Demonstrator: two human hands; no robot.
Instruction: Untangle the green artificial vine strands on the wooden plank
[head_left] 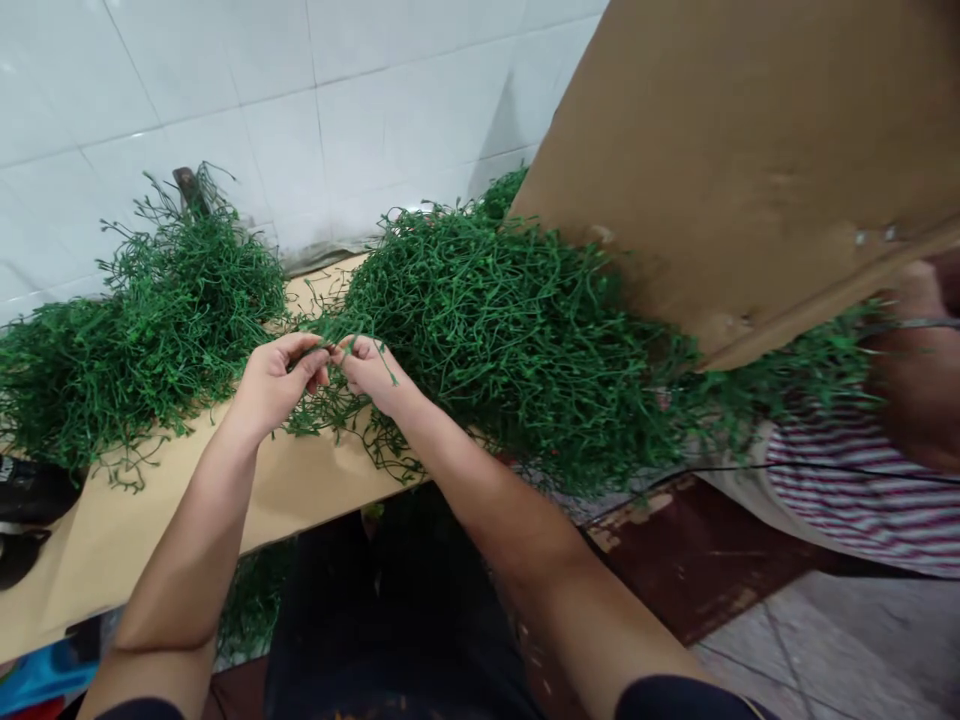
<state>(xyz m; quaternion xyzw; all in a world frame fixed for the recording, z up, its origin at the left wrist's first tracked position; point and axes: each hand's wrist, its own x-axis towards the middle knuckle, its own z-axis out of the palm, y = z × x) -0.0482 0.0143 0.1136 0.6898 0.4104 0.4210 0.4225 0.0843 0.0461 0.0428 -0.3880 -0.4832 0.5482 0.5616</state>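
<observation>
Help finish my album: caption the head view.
Left hand and right hand pinch a green sprig over cardboard, between two wiry heaps.

No words, brands, numbers or signs can be read from here. A black object [34, 492] at the far left edge carries a small pale marking [7, 468] that may be lettering, but it is too small and blurred to make out.

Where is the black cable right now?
In the head view, the black cable runs across the right side, passing over the striped cloth.
</observation>
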